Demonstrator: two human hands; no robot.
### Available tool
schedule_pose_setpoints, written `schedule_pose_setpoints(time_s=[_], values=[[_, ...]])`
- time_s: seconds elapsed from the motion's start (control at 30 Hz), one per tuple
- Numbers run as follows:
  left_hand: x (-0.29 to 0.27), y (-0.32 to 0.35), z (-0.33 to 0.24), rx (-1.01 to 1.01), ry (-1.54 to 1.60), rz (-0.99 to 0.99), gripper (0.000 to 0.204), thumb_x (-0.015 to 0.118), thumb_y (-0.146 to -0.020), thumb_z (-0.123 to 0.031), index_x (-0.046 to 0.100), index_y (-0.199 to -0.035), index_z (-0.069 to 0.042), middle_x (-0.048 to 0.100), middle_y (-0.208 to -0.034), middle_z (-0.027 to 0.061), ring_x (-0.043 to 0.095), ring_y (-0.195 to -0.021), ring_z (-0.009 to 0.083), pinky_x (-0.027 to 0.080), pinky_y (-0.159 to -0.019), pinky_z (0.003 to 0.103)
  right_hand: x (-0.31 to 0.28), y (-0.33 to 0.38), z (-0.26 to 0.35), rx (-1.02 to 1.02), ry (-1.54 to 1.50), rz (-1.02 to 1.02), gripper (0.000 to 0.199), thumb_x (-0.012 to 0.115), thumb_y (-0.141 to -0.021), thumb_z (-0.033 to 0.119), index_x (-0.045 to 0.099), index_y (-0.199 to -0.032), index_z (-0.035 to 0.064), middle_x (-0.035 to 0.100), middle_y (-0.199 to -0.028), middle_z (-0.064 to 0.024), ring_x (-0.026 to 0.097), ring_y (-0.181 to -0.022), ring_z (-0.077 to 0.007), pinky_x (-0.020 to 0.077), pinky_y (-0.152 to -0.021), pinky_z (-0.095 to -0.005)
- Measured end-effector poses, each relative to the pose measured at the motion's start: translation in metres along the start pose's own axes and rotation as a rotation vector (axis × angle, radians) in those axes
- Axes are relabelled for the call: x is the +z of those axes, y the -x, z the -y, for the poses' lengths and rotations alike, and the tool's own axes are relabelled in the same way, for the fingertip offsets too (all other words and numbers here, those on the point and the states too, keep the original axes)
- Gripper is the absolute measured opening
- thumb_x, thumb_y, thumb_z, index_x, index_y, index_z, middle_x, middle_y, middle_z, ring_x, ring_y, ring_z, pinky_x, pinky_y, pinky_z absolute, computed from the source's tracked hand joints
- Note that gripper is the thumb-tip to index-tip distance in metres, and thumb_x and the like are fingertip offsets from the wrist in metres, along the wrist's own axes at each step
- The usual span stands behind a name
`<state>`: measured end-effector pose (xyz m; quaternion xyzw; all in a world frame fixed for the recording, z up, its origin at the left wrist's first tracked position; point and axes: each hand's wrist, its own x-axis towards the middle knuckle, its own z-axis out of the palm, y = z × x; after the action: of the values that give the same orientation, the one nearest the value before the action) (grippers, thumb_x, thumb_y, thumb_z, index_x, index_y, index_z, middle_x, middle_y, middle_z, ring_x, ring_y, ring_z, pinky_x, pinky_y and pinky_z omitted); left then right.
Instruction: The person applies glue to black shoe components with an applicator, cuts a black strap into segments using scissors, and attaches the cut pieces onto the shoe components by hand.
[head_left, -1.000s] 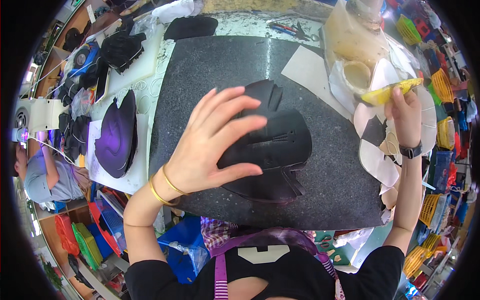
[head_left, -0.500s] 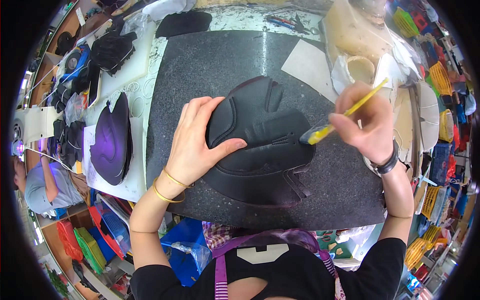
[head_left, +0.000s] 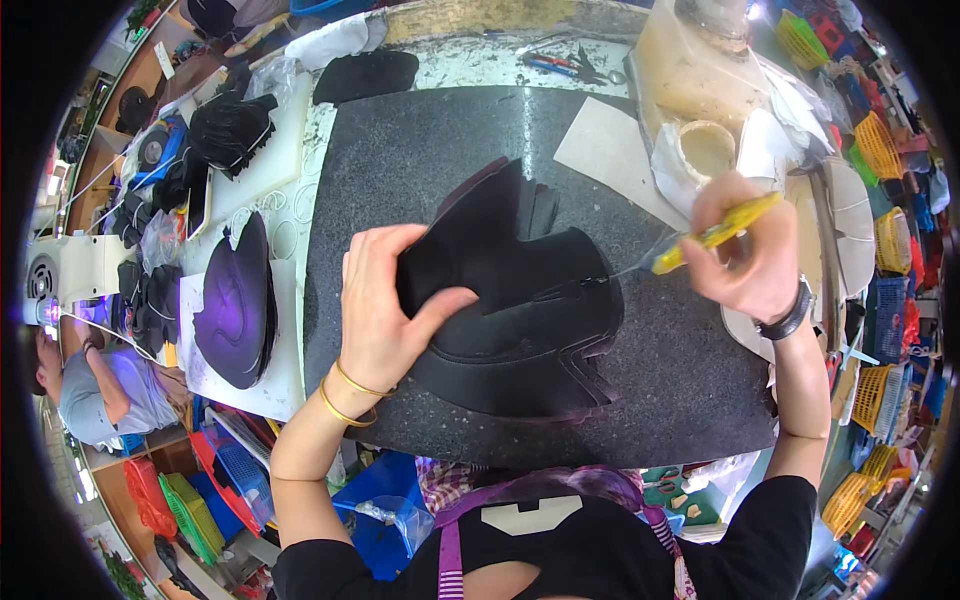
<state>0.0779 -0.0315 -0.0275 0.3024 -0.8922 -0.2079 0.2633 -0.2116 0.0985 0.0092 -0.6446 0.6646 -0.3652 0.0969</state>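
The left hand's grip pinches the black leather piece at its left edge, thumb on top, seemingly steadying it over the dark slab. The right hand's grip is wrapped round a yellow-handled brush, tip angled toward the leather's right edge. Farther off, a round pot sits right of centre, perhaps for easy reach

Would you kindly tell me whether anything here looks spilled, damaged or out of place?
The white tabletop beyond the dark slab looks worn: dark marks blotch its pale surface. No obvious spill or damage shows on the black pieces.
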Motion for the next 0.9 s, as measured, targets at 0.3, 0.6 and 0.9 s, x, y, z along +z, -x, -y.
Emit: schedule_pose_setpoints(time_s=[0.3,0.6,0.9], values=[[-0.017,-0.115,0.035,0.216,-0.102,-0.300,0.048,0.070,-0.075,-0.020,0.049,-0.113,0.000,0.053,-0.102,0.0098,0.051,-0.090,0.0205,0.043,-0.080,0.031,-0.006,0.008,-0.005,0.166,-0.322,-0.179,0.015,0.069,-0.074,0.011,0.056,-0.076,0.0022,0.057,-0.059,0.0026,0.046,-0.047,-0.0010,0.0308,-0.041,-0.0157],[0.010,-0.025,0.005,-0.026,-0.036,0.164,0.066,0.077,-0.062,-0.039,0.053,-0.107,0.002,0.050,-0.096,0.0121,0.049,-0.089,0.0278,0.042,-0.079,0.037,0.041,-0.011,-0.010,0.086,-0.144,-0.023,0.041,0.077,-0.065,0.031,0.051,-0.058,-0.0013,0.045,-0.044,-0.0026,0.040,-0.037,-0.0100,0.0299,-0.037,-0.0258],[0.013,-0.022,0.005,0.063,-0.060,0.104,0.056,0.076,-0.063,-0.036,0.055,-0.099,0.000,0.049,-0.093,0.0113,0.049,-0.086,0.0276,0.042,-0.076,0.035,0.034,-0.023,0.002,0.003,-0.132,0.009,0.041,0.077,-0.063,0.026,0.046,-0.054,0.0007,0.043,-0.045,-0.0107,0.046,-0.038,-0.0209,0.0342,-0.038,-0.0315]])
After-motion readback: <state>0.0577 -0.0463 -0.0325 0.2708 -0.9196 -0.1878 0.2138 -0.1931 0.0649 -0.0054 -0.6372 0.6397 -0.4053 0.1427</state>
